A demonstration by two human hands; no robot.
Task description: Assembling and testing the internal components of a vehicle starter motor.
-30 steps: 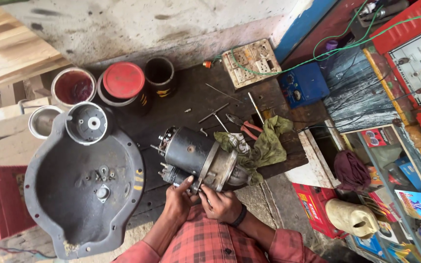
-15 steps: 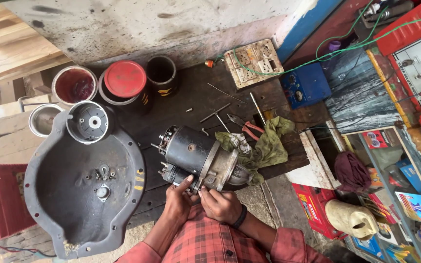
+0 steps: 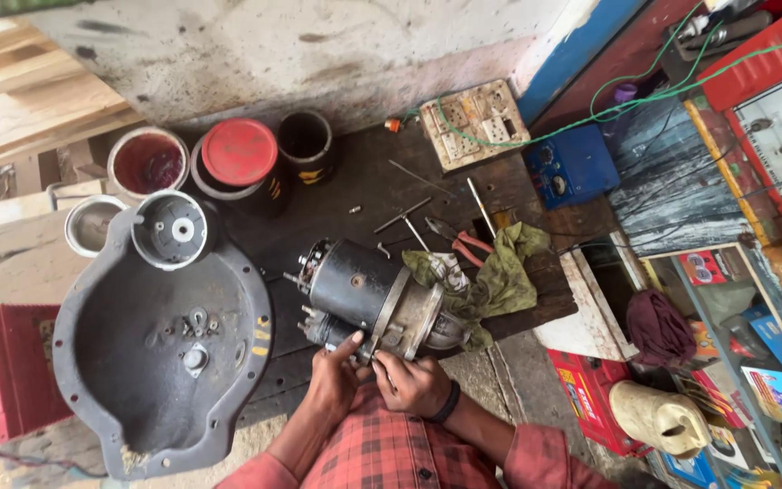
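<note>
The starter motor (image 3: 375, 303) lies on its side on the dark counter (image 3: 364, 195), its near edge within reach. Left hand (image 3: 334, 378) and right hand (image 3: 412, 382) press curled fingers against that edge, gripping nothing else visible.

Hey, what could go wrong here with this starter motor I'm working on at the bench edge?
1. The motor lies on its round side near the bench's front edge, steadied only by your left hand and right hand; it might roll off toward you.
2. The green rag lies against the motor's end and could snag.
3. Small loose parts sit in the grey pan; a bump could scatter them.
</note>
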